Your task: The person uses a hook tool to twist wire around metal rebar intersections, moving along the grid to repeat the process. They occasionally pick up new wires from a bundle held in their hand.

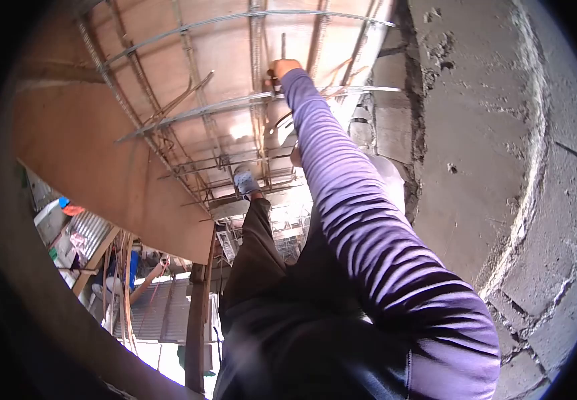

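Note:
My right hand point(286, 69), at the end of a purple sleeve point(362, 187), is raised to a grid of steel rebar. Its fingers are curled closed beside a vertical ribbed bar point(257, 60), just above a horizontal bar point(215, 107). A thin dark rod point(284, 44) sticks up past the hand, and something dark shows under the fingers. What the fingers grip is too small to make out. Bent pieces of wire point(198, 87) hang on the bars to the left. My left hand is out of view.
Behind the rebar stands a brown panel point(102, 153). A rough cement-and-block wall point(475, 133) rises on the right. My foot in a grey clog point(245, 181) is on the lower bars. Down left are a wooden post point(196, 327), corrugated sheets point(162, 310) and a person point(112, 283).

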Demonstrator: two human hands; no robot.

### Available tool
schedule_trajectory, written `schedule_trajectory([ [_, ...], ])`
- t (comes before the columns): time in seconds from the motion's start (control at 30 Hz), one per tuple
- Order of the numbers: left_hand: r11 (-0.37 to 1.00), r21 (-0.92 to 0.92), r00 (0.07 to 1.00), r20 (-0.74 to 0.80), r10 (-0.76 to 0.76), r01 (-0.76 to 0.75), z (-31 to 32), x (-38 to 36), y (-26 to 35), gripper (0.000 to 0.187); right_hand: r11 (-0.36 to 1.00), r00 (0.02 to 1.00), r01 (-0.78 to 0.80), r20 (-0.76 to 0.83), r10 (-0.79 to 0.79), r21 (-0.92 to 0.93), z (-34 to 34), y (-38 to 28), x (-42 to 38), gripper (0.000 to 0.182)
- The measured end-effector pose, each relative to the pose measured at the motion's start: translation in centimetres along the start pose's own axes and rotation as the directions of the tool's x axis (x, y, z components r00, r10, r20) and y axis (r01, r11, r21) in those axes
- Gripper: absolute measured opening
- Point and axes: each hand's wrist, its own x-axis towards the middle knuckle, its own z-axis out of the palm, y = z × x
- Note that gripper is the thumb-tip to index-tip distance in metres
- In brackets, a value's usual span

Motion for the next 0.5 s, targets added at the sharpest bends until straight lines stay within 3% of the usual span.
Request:
schedule_trajectory([
  [0.07, 0.999, -0.053, 1.000, 0.018, 0.006, -0.005, 0.0, -0.5, 0.5, 0.038, 0.947, 0.995, -0.085, 0.085, 0.061, 0.310, 0.0, 0.5, 0.3, 0.026],
  [0.1, 0.999, -0.028, 1.000, 0.022, -0.016, 0.016, 0.0, -0.5, -0.1, 0.038, 0.844, 0.965, -0.260, 0.113, 0.235, 0.468, -1.5, -3.2, -4.6, 0.029],
  [0.13, 0.999, -0.009, 0.999, 0.009, 0.037, -0.037, -0.1, -0.2, -0.7, 0.038, 0.849, 0.980, -0.196, 0.125, 0.154, 0.490, -1.3, -2.2, -3.4, 0.031],
  [0.17, 0.996, 0.007, 0.996, 0.000, 0.094, -0.094, -0.3, 0.0, -1.1, 0.037, 0.881, 0.977, -0.211, 0.111, 0.180, 0.423, -1.7, -3.3, -4.6, 0.032],
  [0.2, 0.996, 0.023, 0.997, 0.002, 0.081, -0.081, -0.5, 0.0, -1.5, 0.037, 0.865, 0.976, -0.219, 0.110, 0.190, 0.452, -1.9, -4.1, -5.9, 0.032],
  [0.27, 0.980, 0.027, 0.980, 0.003, 0.197, -0.197, -0.6, 0.0, -1.7, 0.034, 0.851, 0.974, -0.226, 0.112, 0.196, 0.474, -1.8, -4.4, -6.2, 0.033],
  [0.5, 0.987, -0.144, 0.992, -0.108, 0.058, -0.073, 0.5, -1.2, 0.3, 0.035, 0.855, 0.974, -0.220, 0.059, 0.219, 0.469, -1.3, -5.5, -6.3, 0.026],
])
